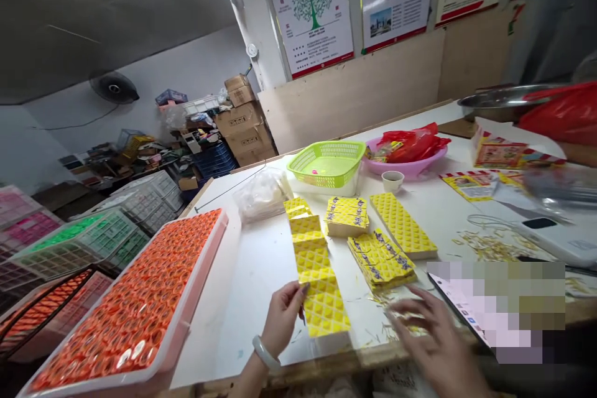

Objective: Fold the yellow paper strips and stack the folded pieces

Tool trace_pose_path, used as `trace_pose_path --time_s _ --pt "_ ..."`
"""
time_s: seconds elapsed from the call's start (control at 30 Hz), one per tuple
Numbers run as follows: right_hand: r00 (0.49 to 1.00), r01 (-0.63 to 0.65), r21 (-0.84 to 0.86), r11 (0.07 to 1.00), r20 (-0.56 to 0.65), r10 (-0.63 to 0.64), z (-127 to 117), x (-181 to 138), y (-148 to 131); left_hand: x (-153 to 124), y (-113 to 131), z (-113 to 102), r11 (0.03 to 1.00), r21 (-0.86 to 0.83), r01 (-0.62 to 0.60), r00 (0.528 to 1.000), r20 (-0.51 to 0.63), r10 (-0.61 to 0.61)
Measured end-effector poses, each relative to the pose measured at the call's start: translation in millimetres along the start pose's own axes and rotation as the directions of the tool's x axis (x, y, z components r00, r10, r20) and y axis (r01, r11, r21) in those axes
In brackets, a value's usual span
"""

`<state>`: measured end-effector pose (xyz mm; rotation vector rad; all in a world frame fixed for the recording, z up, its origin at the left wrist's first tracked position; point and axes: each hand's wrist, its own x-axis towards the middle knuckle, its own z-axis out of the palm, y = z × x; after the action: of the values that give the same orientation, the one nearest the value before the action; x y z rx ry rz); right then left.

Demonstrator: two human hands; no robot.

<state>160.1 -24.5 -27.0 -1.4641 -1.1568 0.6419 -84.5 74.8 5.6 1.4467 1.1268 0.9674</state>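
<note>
The left hand (pixel 282 317) is near the front edge, a little left of centre, with its forearm running down out of sight. Its thumb is pressed against the curled fingers (pixel 296 293) in a flat pinch, the nails pointing right and away. The right hand (pixel 433 339) sits nearer and further right, palm down, its fingers (pixel 403 314) loosely spread and stretched leftward. It is too blurred to make out the fingertips, and the two hands are apart.

Left hand (pixel 281 318): pale whitish bangle (pixel 265 353) at wrist.
</note>
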Motion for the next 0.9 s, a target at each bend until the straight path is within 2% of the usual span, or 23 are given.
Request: trace_pose_path --time_s 0.03,0.1,0.17,0.23,0.3,0.47,0.53,0.6,0.7,0.83,0.9 --pt "0.987 -0.06 0.156 0.986 0.154 0.036 18.1 10.4 -4.4 -7.6 -2.1 5.2 1.0 -0.02 0.006 1.0 0.013 -0.006" --pt "0.913 -0.23 0.341 0.912 0.399 0.081 52.4 26.0 -13.1 -18.0 -6.8 13.0 0.999 -0.039 0.012 1.0 0.028 -0.011" --pt "0.848 -0.345 0.421 0.839 0.523 0.086 76.9 32.9 -20.4 -23.5 -11.9 17.2 0.999 -0.042 0.011 0.999 0.035 -0.009" --pt "0.826 -0.384 0.441 0.811 0.557 0.089 88.8 32.9 -24.8 -26.3 -16.6 18.6 0.999 -0.045 0.012 0.999 0.031 -0.011" --pt "0.826 -0.379 0.421 0.824 0.556 0.096 91.8 30.2 -26.4 -27.8 -20.2 19.2 0.999 -0.052 0.017 1.0 0.02 -0.016" --pt "0.902 -0.206 0.184 0.961 0.416 0.114 90.1 27.4 -26.5 -29.9 -25.2 23.6 0.997 -0.073 0.021 0.999 0.03 -0.019" --pt "0.895 -0.238 0.196 0.951 0.424 0.136 87.3 28.9 -26.0 -29.4 -27.6 24.9 0.994 -0.104 0.023 0.999 0.034 -0.02" --pt "0.828 -0.365 0.324 0.873 0.542 0.144 82.3 30.7 -24.7 -28.0 -30.5 24.2 0.986 -0.161 0.03 0.999 0.028 -0.026" --pt "0.709 -0.586 0.456 0.67 0.689 0.152 75.9 32.0 -21.4 -25.9 -32.5 21.6 0.962 -0.27 0.051 0.998 0.041 -0.041" --pt "0.596 -0.773 0.49 0.403 0.778 0.198 80.8 28.9 -16.7 -26.5 -26.4 23.3 0.926 -0.369 0.074 0.992 0.127 -0.029" --pt "0.532 -0.825 0.459 0.329 0.827 0.18 85.8 26.2 -14.4 -27.5 -22.5 25.8 0.92 -0.387 0.068 0.985 0.174 0.001"
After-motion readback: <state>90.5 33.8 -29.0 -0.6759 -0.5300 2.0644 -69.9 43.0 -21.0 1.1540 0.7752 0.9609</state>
